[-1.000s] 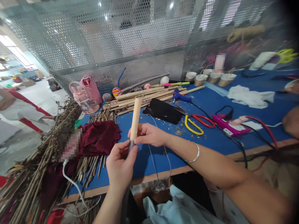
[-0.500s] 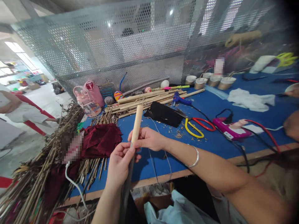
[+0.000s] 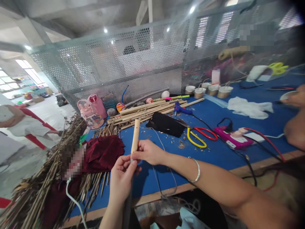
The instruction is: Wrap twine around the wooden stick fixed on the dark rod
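A pale wooden stick (image 3: 135,136) stands nearly upright between my hands, its bare end pointing away from me. Its lower part (image 3: 128,206) is covered in something grey. My left hand (image 3: 122,178) is closed around the stick near the edge of the grey covering. Just above, my right hand (image 3: 150,152) is closed on it, thumb and fingers pinching where bare wood meets grey. A thin grey cord (image 3: 172,173) loops across the blue table and over its front edge; whether it runs into my fingers is hidden.
Yellow-and-red-handled scissors (image 3: 196,143) lie by a black cloth (image 3: 165,124). Behind are wooden sticks (image 3: 152,106) and a blue glue gun (image 3: 182,109). A pink power strip (image 3: 234,136) with cables sits right. Dry twigs (image 3: 40,178) and maroon cloth (image 3: 106,152) lie left. Another person's hand (image 3: 295,97) shows far right.
The view has tilted upward, so the table and hands sit lower in the picture. Both hands keep their hold on the stick, with little change in grip.
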Tool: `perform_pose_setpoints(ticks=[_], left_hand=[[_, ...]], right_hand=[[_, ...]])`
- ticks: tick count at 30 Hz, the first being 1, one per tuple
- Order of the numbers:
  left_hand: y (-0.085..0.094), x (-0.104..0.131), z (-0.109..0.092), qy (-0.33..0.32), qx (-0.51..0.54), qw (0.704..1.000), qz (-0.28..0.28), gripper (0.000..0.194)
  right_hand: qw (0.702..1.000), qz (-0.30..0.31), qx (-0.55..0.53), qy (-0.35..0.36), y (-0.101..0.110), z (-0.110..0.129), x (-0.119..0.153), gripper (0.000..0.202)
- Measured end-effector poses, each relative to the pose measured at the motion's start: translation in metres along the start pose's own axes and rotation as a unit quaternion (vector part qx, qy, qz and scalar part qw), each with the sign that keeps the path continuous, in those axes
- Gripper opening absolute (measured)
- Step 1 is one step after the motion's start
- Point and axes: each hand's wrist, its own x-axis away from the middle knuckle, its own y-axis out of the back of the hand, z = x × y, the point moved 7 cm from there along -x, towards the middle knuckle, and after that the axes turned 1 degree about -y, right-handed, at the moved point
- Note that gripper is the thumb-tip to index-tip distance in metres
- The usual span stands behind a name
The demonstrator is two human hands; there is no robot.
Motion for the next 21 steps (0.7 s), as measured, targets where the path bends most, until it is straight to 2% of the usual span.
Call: perform_pose_setpoints(ticks=[5, 8, 10, 13, 15, 17, 19, 21], left_hand=[[-0.005, -0.004, 0.004, 0.051, 0.083, 0.994, 0.058, 0.031], [-0.01, -0.002, 0.004, 0.066, 0.12, 0.989, 0.063, 0.033], [-0.011, 0.0, 0.003, 0.055, 0.105, 0.992, 0.047, 0.034], [-0.002, 0.003, -0.005, -0.016, -0.018, 1.0, -0.02, 0.039], [0.007, 0.007, -0.011, -0.07, -0.118, 0.987, -0.087, 0.039], [0.012, 0.01, -0.014, -0.095, -0.163, 0.974, -0.123, 0.033], [0.012, 0.009, -0.012, -0.08, -0.135, 0.981, -0.115, 0.03], [0.011, 0.004, -0.007, -0.033, -0.068, 0.994, -0.084, 0.032]], right_hand=[[0.999, 0.012, 0.031, 0.021, 0.001, 0.002, 0.002, 0.045], [0.999, 0.02, 0.03, 0.015, 0.0, 0.002, 0.003, 0.045], [1.0, 0.027, 0.011, 0.008, -0.001, 0.001, 0.003, 0.046], [1.0, 0.016, -0.008, 0.003, 0.0, 0.001, 0.001, 0.046], [1.0, 0.014, -0.007, 0.0, 0.001, -0.001, 0.0, 0.047], [1.0, 0.01, 0.002, 0.0, 0.002, -0.002, -0.002, 0.047], [1.0, 0.005, 0.007, 0.006, 0.004, -0.002, -0.002, 0.047], [1.0, 0.012, 0.007, 0.014, 0.004, 0.0, -0.002, 0.047]])
